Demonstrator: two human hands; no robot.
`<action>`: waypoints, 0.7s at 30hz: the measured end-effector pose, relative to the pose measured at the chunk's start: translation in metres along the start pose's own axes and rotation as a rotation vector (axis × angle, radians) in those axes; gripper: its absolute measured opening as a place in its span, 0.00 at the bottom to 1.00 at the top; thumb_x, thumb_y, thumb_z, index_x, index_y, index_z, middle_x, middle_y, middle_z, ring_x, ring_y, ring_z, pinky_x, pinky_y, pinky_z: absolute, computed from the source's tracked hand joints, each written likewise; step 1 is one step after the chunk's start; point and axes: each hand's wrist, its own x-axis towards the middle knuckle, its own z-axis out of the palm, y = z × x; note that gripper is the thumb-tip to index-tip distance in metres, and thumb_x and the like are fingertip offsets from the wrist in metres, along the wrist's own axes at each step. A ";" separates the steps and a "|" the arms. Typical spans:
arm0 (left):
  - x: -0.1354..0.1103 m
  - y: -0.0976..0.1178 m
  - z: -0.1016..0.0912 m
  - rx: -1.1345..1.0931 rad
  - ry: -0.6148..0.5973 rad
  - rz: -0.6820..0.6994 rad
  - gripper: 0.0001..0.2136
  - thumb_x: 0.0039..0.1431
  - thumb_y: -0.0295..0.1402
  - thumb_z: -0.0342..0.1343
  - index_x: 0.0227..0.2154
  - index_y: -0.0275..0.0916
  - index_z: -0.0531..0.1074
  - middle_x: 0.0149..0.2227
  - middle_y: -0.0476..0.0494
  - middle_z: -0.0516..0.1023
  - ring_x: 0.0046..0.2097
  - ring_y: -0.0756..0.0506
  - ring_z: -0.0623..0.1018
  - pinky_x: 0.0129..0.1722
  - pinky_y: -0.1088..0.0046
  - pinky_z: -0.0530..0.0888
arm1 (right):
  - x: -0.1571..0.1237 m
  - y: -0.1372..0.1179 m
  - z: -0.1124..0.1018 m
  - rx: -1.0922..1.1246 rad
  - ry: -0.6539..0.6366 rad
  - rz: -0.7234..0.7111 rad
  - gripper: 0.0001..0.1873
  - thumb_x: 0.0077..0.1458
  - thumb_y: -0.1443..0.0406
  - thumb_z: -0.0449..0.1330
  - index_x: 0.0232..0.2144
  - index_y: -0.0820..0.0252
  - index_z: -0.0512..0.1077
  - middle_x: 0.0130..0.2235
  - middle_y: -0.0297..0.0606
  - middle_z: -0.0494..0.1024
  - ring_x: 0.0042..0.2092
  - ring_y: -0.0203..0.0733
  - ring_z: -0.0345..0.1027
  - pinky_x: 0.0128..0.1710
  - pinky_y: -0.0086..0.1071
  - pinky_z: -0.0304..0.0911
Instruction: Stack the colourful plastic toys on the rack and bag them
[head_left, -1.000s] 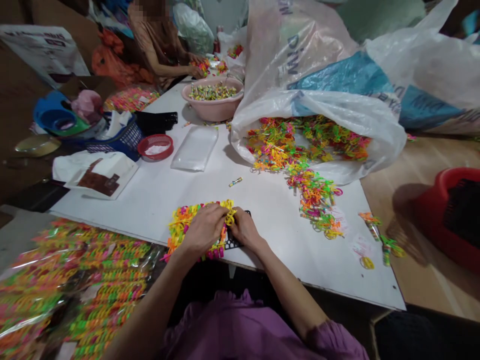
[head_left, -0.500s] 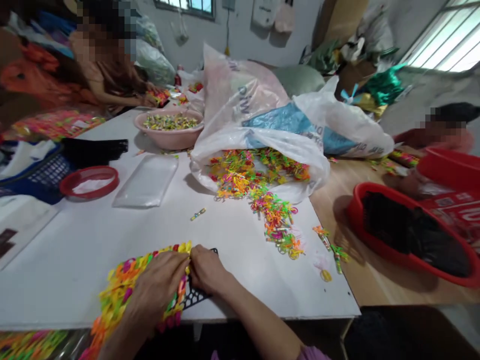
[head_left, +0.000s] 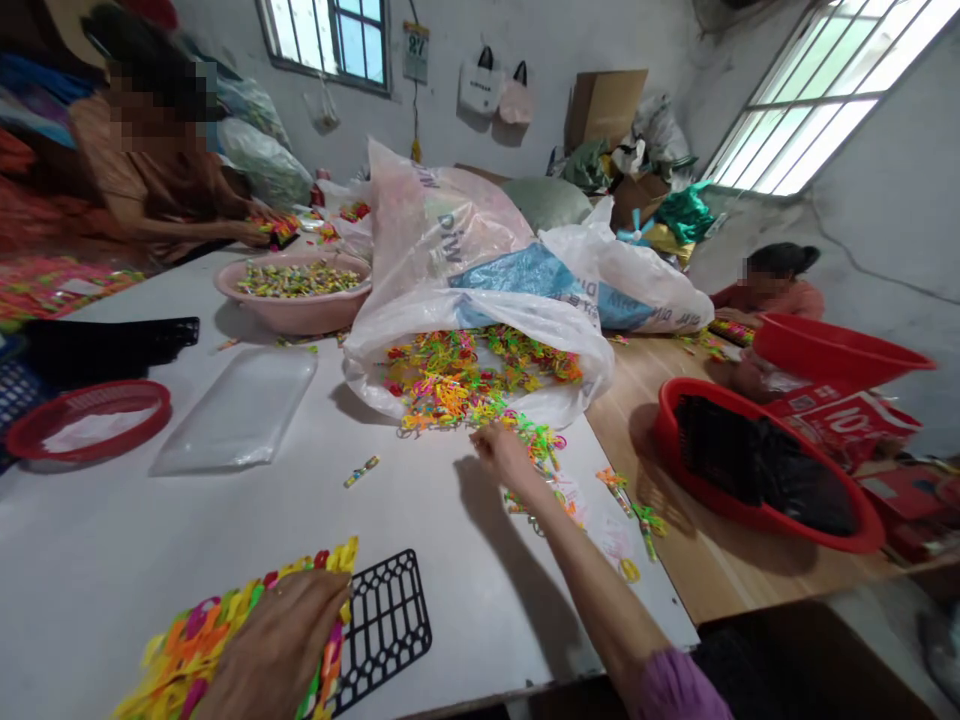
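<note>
My left hand (head_left: 274, 640) rests over a black plastic grid (head_left: 390, 625), its fingers together and bent down at the edge of the packed rows. Rows of small colourful plastic pieces (head_left: 202, 640) cover the grid's left part, and its right end is bare. My right hand (head_left: 501, 458) is at the near side of a loose pile of similar pieces (head_left: 450, 390), which spills from the mouth of a white plastic bag (head_left: 405, 315). Its fingers are curled together; whatever is between them is too small to make out. A single small tube-like piece (head_left: 362, 471) lies on the white table.
Clear plastic sleeves (head_left: 240, 415), a red basket (head_left: 154, 420) and a pink basin (head_left: 292, 312) of small pieces stand left. On the right are a red tub (head_left: 862, 520) with black contents and loose pieces (head_left: 649, 530). Two people (head_left: 142, 190) sit further back.
My right hand has left the grid and reached forward to the loose pile. My left hand stays on the packed rows. The camera view has tilted up, showing more of the walls.
</note>
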 end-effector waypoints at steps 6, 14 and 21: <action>0.014 0.003 -0.006 -0.048 0.020 0.013 0.10 0.63 0.36 0.43 0.34 0.44 0.70 0.31 0.53 0.78 0.35 0.51 0.77 0.38 0.77 0.71 | 0.037 0.023 -0.024 -0.435 -0.070 -0.107 0.12 0.56 0.73 0.50 0.36 0.63 0.73 0.46 0.50 0.69 0.48 0.47 0.62 0.44 0.36 0.57; 0.012 0.008 -0.009 -0.091 -0.096 -0.102 0.11 0.63 0.37 0.44 0.34 0.41 0.72 0.33 0.49 0.78 0.37 0.49 0.77 0.40 0.74 0.70 | -0.071 -0.006 0.021 -0.313 -0.072 -0.471 0.11 0.59 0.71 0.51 0.42 0.59 0.68 0.40 0.40 0.72 0.41 0.42 0.63 0.42 0.34 0.56; 0.011 0.013 -0.014 -0.037 -0.183 -0.192 0.13 0.63 0.37 0.43 0.34 0.39 0.72 0.35 0.46 0.78 0.39 0.46 0.75 0.43 0.69 0.69 | -0.102 -0.026 0.027 -0.049 -0.093 -0.040 0.10 0.60 0.62 0.51 0.39 0.59 0.69 0.39 0.40 0.73 0.42 0.40 0.65 0.38 0.30 0.56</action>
